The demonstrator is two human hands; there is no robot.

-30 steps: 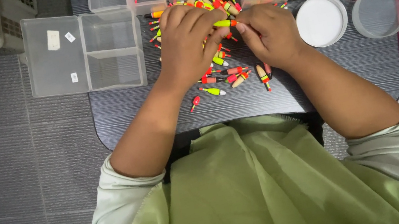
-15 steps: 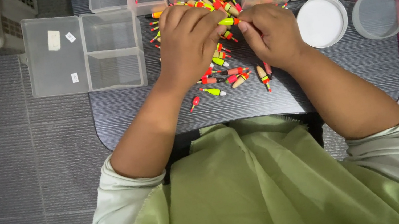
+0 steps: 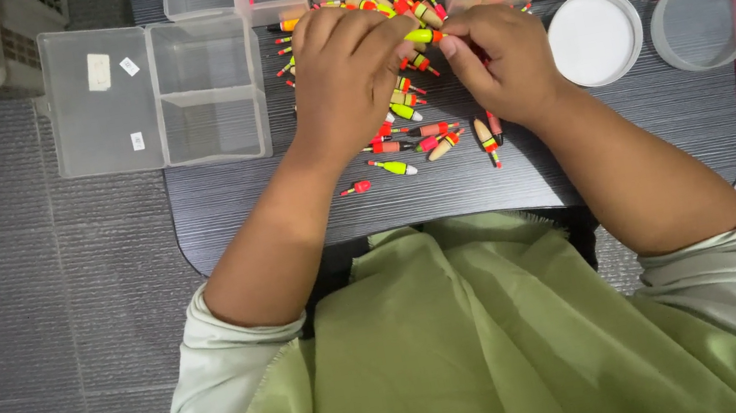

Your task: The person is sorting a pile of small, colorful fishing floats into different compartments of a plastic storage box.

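We pinch a small yellow-green float (image 3: 421, 35) between our left hand (image 3: 346, 76) and right hand (image 3: 502, 55) above the scattered pile (image 3: 409, 125); it seems light, stiff and slick, best gripped at its fat middle.

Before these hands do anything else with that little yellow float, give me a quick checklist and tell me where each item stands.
1. Float held by both hands: ok. The left hand and right hand pinch the yellow-green float between their fingertips.
2. Float lifted above the loose pile: cannot tell.
3. Pile stays on the dark table: ok, though one small red float lies apart near the front.
4. Clear compartment box to the left open: ok, its visible compartments hold nothing.
5. White round lid and clear round tub apart from the right hand: ok.
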